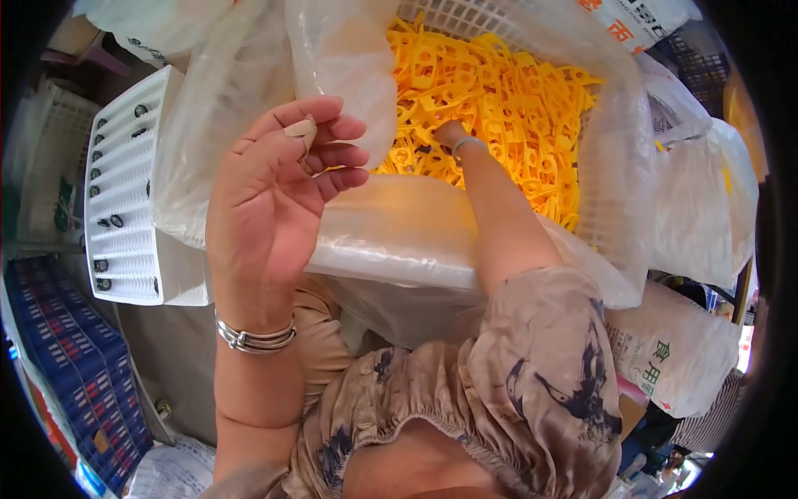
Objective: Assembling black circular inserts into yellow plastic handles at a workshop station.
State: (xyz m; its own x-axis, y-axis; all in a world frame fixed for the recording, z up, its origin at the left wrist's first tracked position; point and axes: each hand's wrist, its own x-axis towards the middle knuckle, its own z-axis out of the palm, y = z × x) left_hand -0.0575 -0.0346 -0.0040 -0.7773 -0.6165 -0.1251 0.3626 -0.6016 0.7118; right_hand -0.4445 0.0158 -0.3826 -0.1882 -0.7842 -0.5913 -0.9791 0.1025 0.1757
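Note:
My left hand [274, 179] is raised at the near left of the basket, palm showing, its fingers loosely curled and apart with nothing visible in them. Tan tape or a finger cover [301, 128] wraps its thumb tip. Many yellow plastic pieces [507, 108], thin with small holes and loops, fill a white plastic basket [611, 166]. Among them reaches my right hand [451, 135]; its fingers are hidden in the pile, so any grip cannot be made out. Clear plastic sheeting [391, 241] lines the basket and folds over its near edge.
Left of the basket stands a white ridged tray [125, 175] holding several small black round parts. A blue patterned box or bag [75, 374] is at the lower left. Plastic bags [702, 200] and a white printed sack [673, 349] crowd the right side.

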